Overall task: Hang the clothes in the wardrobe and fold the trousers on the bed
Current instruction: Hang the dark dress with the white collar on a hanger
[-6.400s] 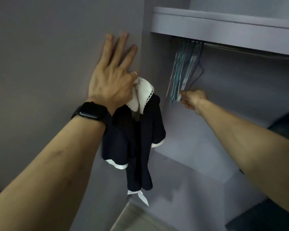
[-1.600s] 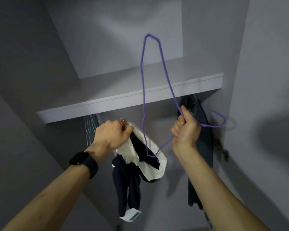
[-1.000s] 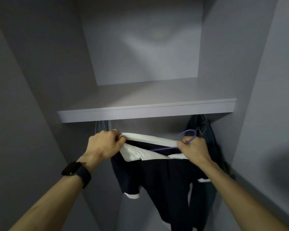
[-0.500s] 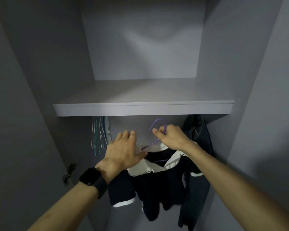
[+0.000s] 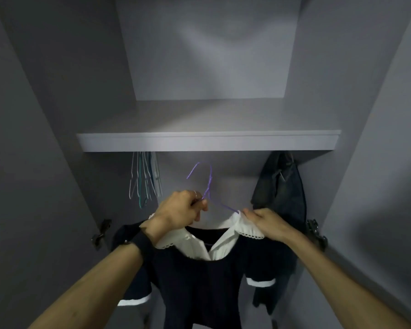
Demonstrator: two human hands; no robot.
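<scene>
A navy dress (image 5: 199, 281) with a white scalloped collar and white-trimmed short sleeves hangs on a purple wire hanger (image 5: 208, 186) inside the wardrobe. My left hand (image 5: 179, 211) grips the hanger at its neck, just below the hook. The hook points up and sits below the shelf, free of any rail. My right hand (image 5: 266, 222) pinches the right side of the white collar at the hanger's shoulder. The rail is hidden behind the shelf edge.
A grey shelf (image 5: 207, 142) spans the wardrobe above my hands. Several empty wire hangers (image 5: 145, 179) hang under it at the left. A dark garment (image 5: 280, 193) hangs at the right. Door hinges (image 5: 101, 233) sit on both side walls.
The dress now sits square on the hanger with both shoulders covered. My left hand moved from the collar to the hanger's neck; my right hand moved from the hook to the collar.
</scene>
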